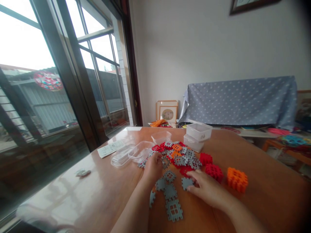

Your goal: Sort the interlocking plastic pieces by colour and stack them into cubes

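Note:
My left hand [154, 163] is at the near edge of a heap of interlocking plastic tiles [179, 156], fingers curled on a grey window tile [166, 162]. My right hand [205, 185] grips a plain grey tile [187, 183] by its right side, between thumb and fingers. Between my forearms lie loose grey tiles: a window tile [169, 175], a plain one [170, 192] and a larger window tile [174, 210] nearest me. Another grey tile [152, 198] is partly covered by my left forearm.
Stacked red tiles [213, 172] and an orange stack [237, 179] stand right of my right hand. Clear plastic boxes [141, 151] and white boxes [198, 132] are behind the heap. A paper sheet [110, 149] and a small packet [83, 173] lie left on the wooden table [107, 184].

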A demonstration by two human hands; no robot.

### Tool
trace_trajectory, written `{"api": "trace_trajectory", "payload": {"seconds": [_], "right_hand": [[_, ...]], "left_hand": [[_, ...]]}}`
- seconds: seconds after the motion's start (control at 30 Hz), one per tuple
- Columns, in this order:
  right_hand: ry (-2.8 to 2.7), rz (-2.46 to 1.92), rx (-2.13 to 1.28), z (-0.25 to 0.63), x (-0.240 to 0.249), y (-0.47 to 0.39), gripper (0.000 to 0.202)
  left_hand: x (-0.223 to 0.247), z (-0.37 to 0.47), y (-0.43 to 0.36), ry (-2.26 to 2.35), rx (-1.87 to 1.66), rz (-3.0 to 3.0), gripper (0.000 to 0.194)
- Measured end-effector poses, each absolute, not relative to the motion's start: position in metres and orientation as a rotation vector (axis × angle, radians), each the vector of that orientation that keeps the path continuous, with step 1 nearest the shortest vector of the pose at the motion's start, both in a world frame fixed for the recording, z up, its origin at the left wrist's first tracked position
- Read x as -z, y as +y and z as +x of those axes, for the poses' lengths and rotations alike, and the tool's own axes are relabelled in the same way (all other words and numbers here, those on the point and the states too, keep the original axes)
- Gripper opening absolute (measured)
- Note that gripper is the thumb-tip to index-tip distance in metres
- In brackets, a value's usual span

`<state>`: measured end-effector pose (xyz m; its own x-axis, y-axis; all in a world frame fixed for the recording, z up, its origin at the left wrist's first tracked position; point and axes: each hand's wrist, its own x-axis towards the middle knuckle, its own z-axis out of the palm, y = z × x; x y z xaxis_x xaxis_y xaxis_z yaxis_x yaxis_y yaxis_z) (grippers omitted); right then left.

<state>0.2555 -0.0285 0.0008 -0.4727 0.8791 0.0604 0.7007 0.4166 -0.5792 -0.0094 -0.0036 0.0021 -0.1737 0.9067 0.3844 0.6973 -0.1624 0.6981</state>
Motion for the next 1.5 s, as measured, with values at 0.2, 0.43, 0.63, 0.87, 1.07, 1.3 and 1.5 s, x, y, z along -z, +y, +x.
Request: {"api": "trace_trajectory", "payload": {"seconds": [0.2,0.43,0.63,0.87,1.07,1.3,1.5], "right_hand": [[-2.334,-1.353,-0.671,0.256,0.004,-0.027,0.043],[-2.348,-1.386,-0.615,0.256,0.002,-0.029,0.036],[-2.326,-1.374,-0.528,0.250,-0.006,-0.034,0.036],[-2.349,-1.179,-0.466,0.227,-0.018,-0.047,0.030],[-2.473,-1.011,-0.580,0.208,-0.021,-0.068,0.041],[-2.490,-1.082,-0.569,0.206,-0.020,-0.068,0.037],[-2.460,-1.138,-0.442,0.202,-0.010,-0.062,0.015]], "left_hand": [[-0.005,-0.014,-0.006,1.991,-1.291,1.827,0.020],[-0.005,-0.008,-0.010,1.887,-1.136,2.019,0.016],[-0.006,-0.009,-0.011,1.767,-1.240,1.906,0.017],[-0.012,-0.017,-0.007,1.786,-1.345,1.718,0.017],[-0.013,-0.014,-0.011,1.822,-1.146,1.798,0.015],[-0.023,-0.006,-0.033,1.714,-0.634,2.049,0.012],[-0.020,-0.002,-0.037,1.666,-0.470,2.161,0.017]]}}
